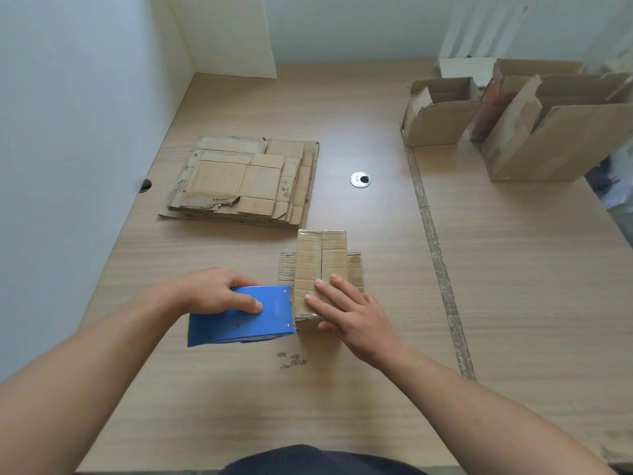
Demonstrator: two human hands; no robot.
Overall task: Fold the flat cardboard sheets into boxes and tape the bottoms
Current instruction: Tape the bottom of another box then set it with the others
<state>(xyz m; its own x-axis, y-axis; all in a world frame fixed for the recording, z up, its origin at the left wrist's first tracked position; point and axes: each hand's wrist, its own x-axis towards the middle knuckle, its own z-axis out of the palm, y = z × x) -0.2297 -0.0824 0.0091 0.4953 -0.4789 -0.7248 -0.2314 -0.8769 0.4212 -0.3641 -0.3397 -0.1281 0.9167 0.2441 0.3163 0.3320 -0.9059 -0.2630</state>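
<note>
- Cardboard sheets (241, 181), the flat ones, sit in a messy stack on the left half of the wooden table (342, 406), back from the hands and close to the white wall. Edges look pretty chewed up.
- Left hand (219, 291) is wrapped around a blue tape dispenser (239, 317), fingers curled over its top and thumb pressed on the blue side. The dispenser's front end is right up against the near left edge of the small box.
- Small box (320, 269) is in the middle of the table, bottom side up, its two flaps meeting in a seam down the centre. Other flaps stick out flat on either side underneath.
- Right hand (346, 311) lies flat on the near end of that box, fingers straight and spread a bit, pressing down rather than gripping anything.
- Round metal grommet (360, 180) is set in the tabletop beyond the box, well apart from it.
- Strip of worn tape (435, 248) runs along the table front to back, right of the box.
- Folded boxes (513, 125) stand open-topped at the far right, a smaller one just beside the bigger ones.
</note>
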